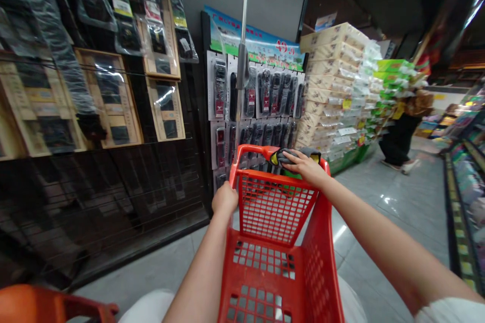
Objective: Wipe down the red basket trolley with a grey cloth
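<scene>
A red plastic shopping cart (320, 242) with a lattice basket stands right in front of me, its basket bare inside. My left hand (225, 198) is closed around the cart's left side, just below the end of the handle (252, 148). On the right part of that handle, my right hand (303, 164) presses a dark grey cloth (280, 155) with yellow patches against the bar. Its fingers lie over the cloth, and the thumb side is partly hidden.
Packaged belts (265, 91) hang on a rack ahead, and boxed ones (109, 101) hang at left. Stacked cartons (329, 81) stand beyond, beside a person in dark trousers (399, 136). A metal pole (244, 10) rises behind the handle. An orange plastic part (34, 305) is at lower left.
</scene>
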A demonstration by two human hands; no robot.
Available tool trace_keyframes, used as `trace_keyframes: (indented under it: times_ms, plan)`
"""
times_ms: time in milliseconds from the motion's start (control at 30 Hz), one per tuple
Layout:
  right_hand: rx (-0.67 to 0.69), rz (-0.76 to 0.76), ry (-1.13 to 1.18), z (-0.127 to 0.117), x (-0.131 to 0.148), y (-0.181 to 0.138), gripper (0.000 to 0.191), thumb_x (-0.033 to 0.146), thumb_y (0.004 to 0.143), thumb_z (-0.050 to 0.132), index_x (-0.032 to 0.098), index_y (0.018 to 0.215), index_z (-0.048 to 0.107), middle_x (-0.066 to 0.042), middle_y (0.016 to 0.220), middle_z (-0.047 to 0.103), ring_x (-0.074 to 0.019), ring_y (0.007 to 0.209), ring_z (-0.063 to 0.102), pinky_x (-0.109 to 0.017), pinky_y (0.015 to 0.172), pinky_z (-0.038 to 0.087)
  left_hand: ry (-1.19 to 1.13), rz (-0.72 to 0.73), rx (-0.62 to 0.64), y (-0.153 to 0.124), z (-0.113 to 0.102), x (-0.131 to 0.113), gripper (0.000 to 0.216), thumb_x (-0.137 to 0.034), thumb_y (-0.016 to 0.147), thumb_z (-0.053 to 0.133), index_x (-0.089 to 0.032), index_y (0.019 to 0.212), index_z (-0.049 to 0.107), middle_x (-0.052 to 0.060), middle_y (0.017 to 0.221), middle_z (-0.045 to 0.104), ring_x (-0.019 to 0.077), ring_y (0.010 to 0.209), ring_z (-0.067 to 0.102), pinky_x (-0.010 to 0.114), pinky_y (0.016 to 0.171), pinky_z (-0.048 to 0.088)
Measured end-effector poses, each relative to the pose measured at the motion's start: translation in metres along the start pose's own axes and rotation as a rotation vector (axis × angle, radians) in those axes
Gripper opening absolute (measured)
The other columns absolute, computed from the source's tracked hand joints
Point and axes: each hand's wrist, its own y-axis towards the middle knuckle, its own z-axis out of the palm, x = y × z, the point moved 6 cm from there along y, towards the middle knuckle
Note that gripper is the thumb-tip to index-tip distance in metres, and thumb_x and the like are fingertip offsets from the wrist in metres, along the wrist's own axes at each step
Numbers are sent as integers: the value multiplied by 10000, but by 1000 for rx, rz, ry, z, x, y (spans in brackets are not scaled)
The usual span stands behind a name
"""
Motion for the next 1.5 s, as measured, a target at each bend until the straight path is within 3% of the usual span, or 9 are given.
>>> trace_keyframes:
  times_ms: [233,433,667,867,1033,1100,1200,1367,1500]
  plan:
    - [169,31,-57,-2,-52,-22,570,17,817,448,321,1264,628,23,1538,365,-265,1425,286,-465,1111,336,11,3,-1,3,0,-1,272,-223,884,408,-181,1065,607,159,1104,708,280,1051,673,301,770,507]
    - [265,233,-202,-4,-66,-28,441,100,865,430,295,1146,707,-7,1519,393,-315,1214,463,-399,870,492,-1,-13,-4,5,0,1,272,-261,884,427,-193,1068,616,155,1110,707,283,1053,671,306,773,510]
    - [355,252,-234,-24,-50,-42,369,157,891,424,291,1026,741,-69,1280,613,-265,1018,551,-329,739,471,-15,-19,-10,5,-3,7,278,-313,871,474,-209,1075,631,136,1075,723,270,990,692,293,740,516]
    - [312,297,-170,-26,4,-77,287,161,829,495,243,974,729,-87,999,702,-241,890,606,-309,695,444,-13,-19,-22,4,-5,7,283,-259,856,464,-190,1072,634,151,1084,717,286,1001,687,307,749,515]
    - [253,145,-24,-23,36,-107,269,176,826,525,273,983,720,-45,1084,691,-225,966,569,-291,743,439,-11,-9,-28,4,-7,6,302,-224,856,424,-165,1057,642,174,1085,712,305,1006,684,326,737,515]
    - [203,173,-14,-25,20,-111,353,142,826,507,300,1071,706,-26,1213,650,-219,1004,549,-288,760,444,-10,0,-33,4,-8,6,292,-237,852,444,-168,1053,646,163,1071,719,292,999,687,312,737,514]
    - [93,419,-64,-35,-33,-108,462,113,823,477,309,1196,667,-35,1293,609,-218,1005,557,-305,801,460,-6,13,-36,3,-9,5,287,-234,850,455,-169,1056,644,154,1064,723,281,1002,687,298,740,510]
    - [-315,746,-39,-52,-94,-90,624,80,794,442,245,1392,510,-73,1412,512,-249,1208,512,-342,978,429,7,9,-24,2,-9,4,313,-202,858,410,-147,1080,624,184,1103,704,314,1030,675,328,743,504]
    - [-151,778,216,-12,-87,-59,574,124,827,436,231,1386,505,-80,1347,577,-229,1186,558,-318,961,449,12,18,-24,2,-8,3,300,-216,873,403,-152,1074,616,180,1102,704,302,1055,668,317,759,501]
